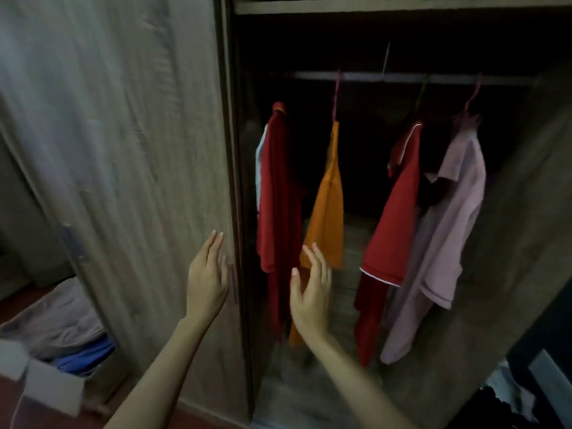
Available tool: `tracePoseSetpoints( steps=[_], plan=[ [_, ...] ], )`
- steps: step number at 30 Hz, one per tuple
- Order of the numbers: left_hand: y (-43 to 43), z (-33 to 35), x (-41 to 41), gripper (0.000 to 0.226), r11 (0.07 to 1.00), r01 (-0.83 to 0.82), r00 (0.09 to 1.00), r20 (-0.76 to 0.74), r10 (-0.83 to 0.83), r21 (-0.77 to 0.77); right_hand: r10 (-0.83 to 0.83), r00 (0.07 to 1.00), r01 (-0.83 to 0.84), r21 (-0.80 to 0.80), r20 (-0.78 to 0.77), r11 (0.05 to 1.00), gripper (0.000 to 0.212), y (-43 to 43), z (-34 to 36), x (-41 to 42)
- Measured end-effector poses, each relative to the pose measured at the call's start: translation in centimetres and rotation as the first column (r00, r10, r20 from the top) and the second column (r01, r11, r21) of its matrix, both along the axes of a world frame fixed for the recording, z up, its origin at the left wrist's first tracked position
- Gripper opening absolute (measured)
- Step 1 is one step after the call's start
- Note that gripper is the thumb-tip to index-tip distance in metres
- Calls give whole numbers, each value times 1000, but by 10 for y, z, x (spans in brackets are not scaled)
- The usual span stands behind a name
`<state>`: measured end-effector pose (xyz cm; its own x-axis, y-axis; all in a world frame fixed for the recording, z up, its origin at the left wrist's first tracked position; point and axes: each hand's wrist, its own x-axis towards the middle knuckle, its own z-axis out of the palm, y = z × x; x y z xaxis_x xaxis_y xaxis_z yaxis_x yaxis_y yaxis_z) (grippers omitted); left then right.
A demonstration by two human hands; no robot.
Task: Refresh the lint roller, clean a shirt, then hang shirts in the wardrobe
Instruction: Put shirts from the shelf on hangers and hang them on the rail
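The wardrobe [510, 243] stands open and dim inside, its wood-grain door [123, 150] filling the left of the scene. The shirts hang in a row from the rail [402, 77] across the far upper part. Far right is a pale pink shirt [448, 227] with short sleeves, its collar on a pink hanger. Just left of it, overlapping it, is a bright red shirt [393, 227] with white piping on collar and sleeve hem. At the left end hangs a dark red shirt [278, 196], long and narrow, with a strip of pale blue cloth behind it. Between the two reds is an orange shirt [328, 205], seen edge-on and slim. Low on the near left, a cardboard box [55, 366] holds grey and blue clothes. Both hands are raised and hold nothing: the left hand [206, 280], fingers straight, is at the door's edge, touching or not I cannot tell; the right hand [311, 292], fingers loosely spread, is before the orange shirt's hem.
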<state>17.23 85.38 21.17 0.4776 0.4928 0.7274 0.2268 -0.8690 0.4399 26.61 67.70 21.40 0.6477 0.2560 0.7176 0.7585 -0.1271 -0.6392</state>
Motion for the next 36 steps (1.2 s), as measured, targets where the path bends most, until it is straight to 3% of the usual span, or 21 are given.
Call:
tracePoseSetpoints(
  steps=[6, 10, 16, 22, 36],
  plan=[
    [76, -33, -32, 59, 998, -53, 993, -105, 51, -19, 60, 982, -88, -148, -180, 985, 47, 82, -42, -35],
    [127, -34, -40, 74, 995, -93, 977, -190, 99, 43, -27, 965, -30, -211, -263, 977, 47, 134, -61, -40],
    [182, -36, -35, 88, 989, 4, 949, -311, 43, 146, -155, 913, 67, -236, -377, 969, 44, 183, -78, -50],
    [200, -41, -24, 87, 977, 65, 932, -363, 13, 202, -365, 854, 255, -313, -372, 915, 39, 202, -88, -48],
    [204, -47, -19, 83, 964, 85, 919, -394, 22, 253, -444, 837, 325, -362, -320, 874, 26, 207, -99, -35]
  ],
)
